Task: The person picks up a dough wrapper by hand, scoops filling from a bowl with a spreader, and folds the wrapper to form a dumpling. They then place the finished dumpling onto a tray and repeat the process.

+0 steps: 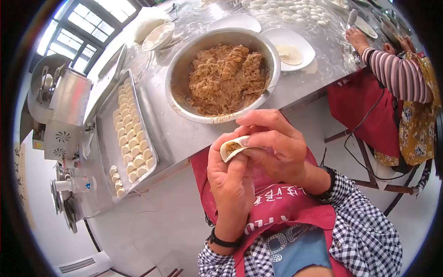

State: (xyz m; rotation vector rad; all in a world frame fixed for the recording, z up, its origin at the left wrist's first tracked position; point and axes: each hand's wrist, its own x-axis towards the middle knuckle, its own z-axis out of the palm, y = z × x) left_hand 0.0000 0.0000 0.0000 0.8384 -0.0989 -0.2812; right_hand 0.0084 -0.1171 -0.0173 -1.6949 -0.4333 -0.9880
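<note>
left hand and right hand, fingers curled, pinch the dumpling just in front of the bowl: pale, folded, gaping at one end, brown filling showing!

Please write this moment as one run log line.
Left hand, right hand: holding open, filled wrapper | bowl: filling | tray: dumplings in rows

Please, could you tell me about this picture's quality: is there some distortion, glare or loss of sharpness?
Head view: wide-angle distortion, with dark curved corners; head view: the window is nearly white, and the steel table shows glare; head view: the left hand, right hand and filled wrapper look fairly clear, the far dough pieces softer.
</note>
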